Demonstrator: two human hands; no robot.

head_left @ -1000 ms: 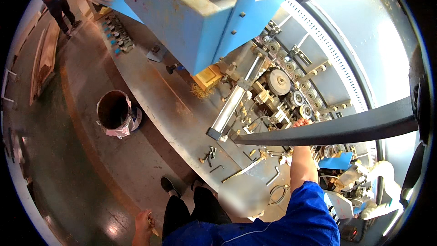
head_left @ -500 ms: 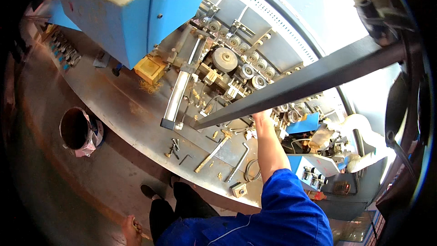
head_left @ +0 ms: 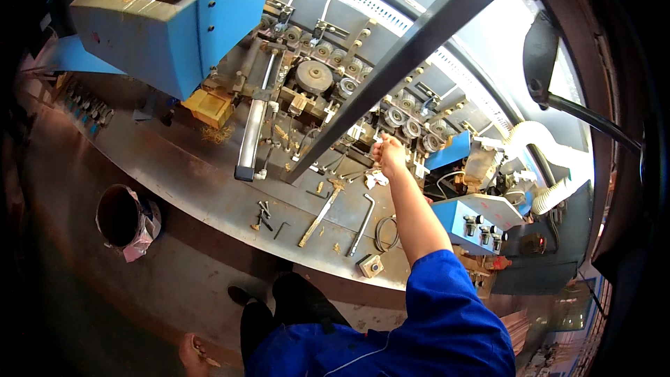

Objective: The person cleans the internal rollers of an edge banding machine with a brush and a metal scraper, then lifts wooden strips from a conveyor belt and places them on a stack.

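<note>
Steel rollers [head_left: 408, 126] in a curved row on the machine, w/ the right hand [head_left: 389, 156] stretched out to them, fingers loosely curled at the mechanism; can't tell if it grips anything. White crumpled rag [head_left: 377, 179] lies just below that hand. Left hand [head_left: 193, 355] hangs low by the floor at bottom edge, fingers curled round sth small, too small to tell what. Grey metal table [head_left: 181, 167] carries a long L-shaped hex key [head_left: 362, 223], a wooden-looking stick [head_left: 320, 213], small bolts [head_left: 262, 213] and a coiled black cable [head_left: 384, 234]. Blue machine housing [head_left: 160, 21] sits upper left; dark diagonal bar [head_left: 412, 49] crosses overhead. White ribbed hose [head_left: 551, 160] at right. Brown workshop floor [head_left: 63, 188] w/ a black bin [head_left: 120, 218], bag-lined, well apart at left.
</note>
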